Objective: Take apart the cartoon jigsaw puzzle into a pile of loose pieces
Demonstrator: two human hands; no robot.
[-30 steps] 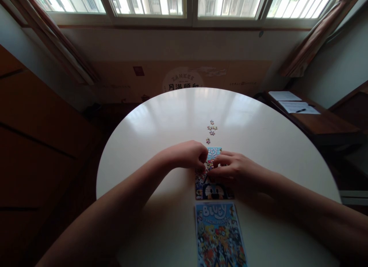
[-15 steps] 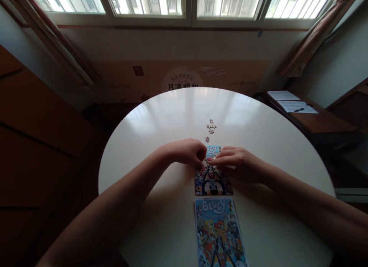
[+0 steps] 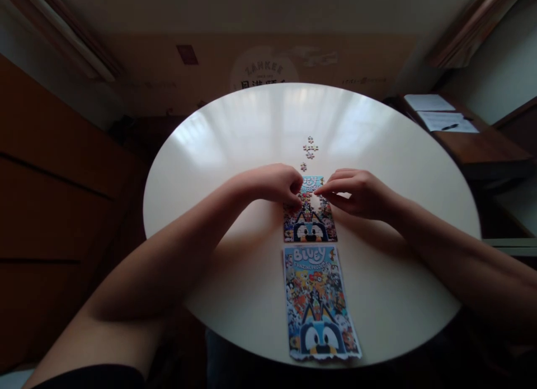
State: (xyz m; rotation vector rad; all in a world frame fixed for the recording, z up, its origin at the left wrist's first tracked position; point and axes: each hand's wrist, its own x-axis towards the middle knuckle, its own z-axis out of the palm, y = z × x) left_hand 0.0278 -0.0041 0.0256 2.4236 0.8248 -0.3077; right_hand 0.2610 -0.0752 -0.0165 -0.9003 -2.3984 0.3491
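Note:
A partly assembled jigsaw puzzle (image 3: 310, 231) lies on the table, with a blue cartoon dog face at its near edge and a pale gap in its right half. My left hand (image 3: 279, 183) rests at the puzzle's upper left side, its fingers curled in; what is under them is hidden. Over the upper right side is my right hand (image 3: 358, 193), with thumb and forefinger brought together near the gap; anything between the tips is too small to make out. Just beyond the puzzle lie several loose puzzle pieces (image 3: 310, 155). A printed reference picture (image 3: 314, 305) sits on the near side.
The round white table (image 3: 235, 137) reflects window light at its far side. To the right stands a brown wooden desk (image 3: 486, 146) with papers (image 3: 444, 122) and a pen on it. A printed cardboard panel (image 3: 151, 59) is against the wall behind.
The view has tilted down, so the whole reference picture now shows. My right hand has drawn back to the right and lifted slightly, uncovering the gap. My left hand stays at the puzzle's left side.

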